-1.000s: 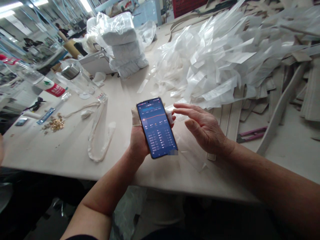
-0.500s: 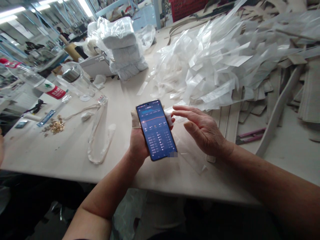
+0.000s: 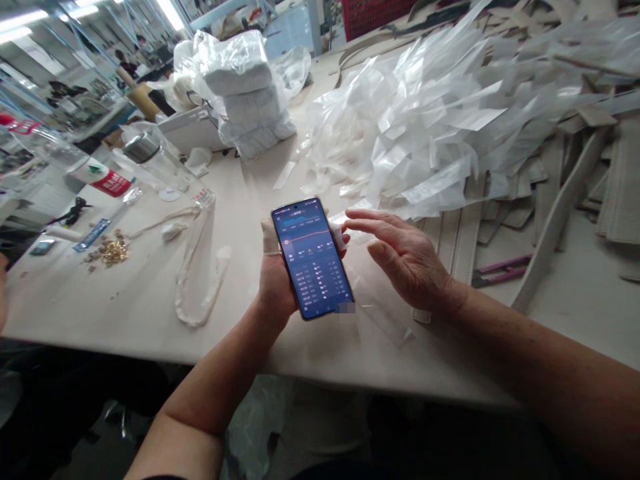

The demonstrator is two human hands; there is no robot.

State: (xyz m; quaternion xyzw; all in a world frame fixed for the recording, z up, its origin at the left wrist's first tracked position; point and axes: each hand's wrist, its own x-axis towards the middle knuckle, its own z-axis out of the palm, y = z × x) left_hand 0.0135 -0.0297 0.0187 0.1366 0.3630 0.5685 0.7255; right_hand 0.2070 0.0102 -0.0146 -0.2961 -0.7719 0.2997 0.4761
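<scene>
My left hand is wrapped round a smartphone and holds it tilted, screen up, over the front part of the table. Lit on the blue screen are a curved line and rows of small icons that look like a weather forecast. A pale covering wraps the thumb of this hand, and the fingertips show at the phone's right edge. My right hand hovers just right of the phone with its fingers stretched out and nothing in them. Beneath it lie clear plastic scraps and stitched beige strips.
A heap of clear plastic sleeves spreads across the back right, beside purple-handled snips. Wrapped white bundles stand at the back. At left are a glass bottle, a plastic bottle and small gold-coloured metal pieces.
</scene>
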